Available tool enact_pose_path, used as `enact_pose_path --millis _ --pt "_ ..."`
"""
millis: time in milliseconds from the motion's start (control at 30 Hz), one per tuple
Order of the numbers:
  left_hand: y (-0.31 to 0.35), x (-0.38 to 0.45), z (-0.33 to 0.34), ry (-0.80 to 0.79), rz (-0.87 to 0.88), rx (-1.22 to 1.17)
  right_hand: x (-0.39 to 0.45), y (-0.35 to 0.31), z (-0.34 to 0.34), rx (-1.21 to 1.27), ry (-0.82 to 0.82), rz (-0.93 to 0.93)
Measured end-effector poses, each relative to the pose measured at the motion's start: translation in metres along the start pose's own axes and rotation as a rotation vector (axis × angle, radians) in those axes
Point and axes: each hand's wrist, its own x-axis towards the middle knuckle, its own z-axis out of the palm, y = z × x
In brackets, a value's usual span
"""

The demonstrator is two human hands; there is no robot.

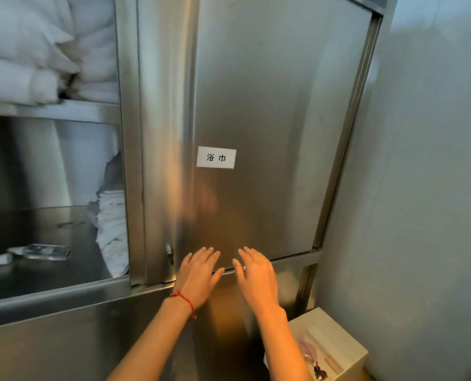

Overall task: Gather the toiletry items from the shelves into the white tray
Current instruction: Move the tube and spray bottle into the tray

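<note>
One view only, head cam, wide-angle, so no 2nd view to overlap with. It sits at head height and looks fwd and a bit down, close up to a steel cabinet whose sliding door [256, 133] fills the centre of frame. Edges bow from lens distortion: the door frame leans on the right. Both forearms enter from the bottom edge, left hand [198, 273] and right hand [256, 273] low centre, near the cam, against the door's lower edge. Left third looks into open shelves [50, 111] at an angle. Bottom right corner looks steeply down on a white tray [330, 323], partly cut off by the frame. Right side: bare wall [434, 188].
</note>
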Motion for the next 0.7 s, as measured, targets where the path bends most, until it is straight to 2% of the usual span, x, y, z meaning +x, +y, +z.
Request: enact_pose_path --millis 700 --pt "-0.132 -0.07 -0.045 0.046 -0.215 0.101 0.001 -0.14 0.052 0.18 -0.085 -0.269"
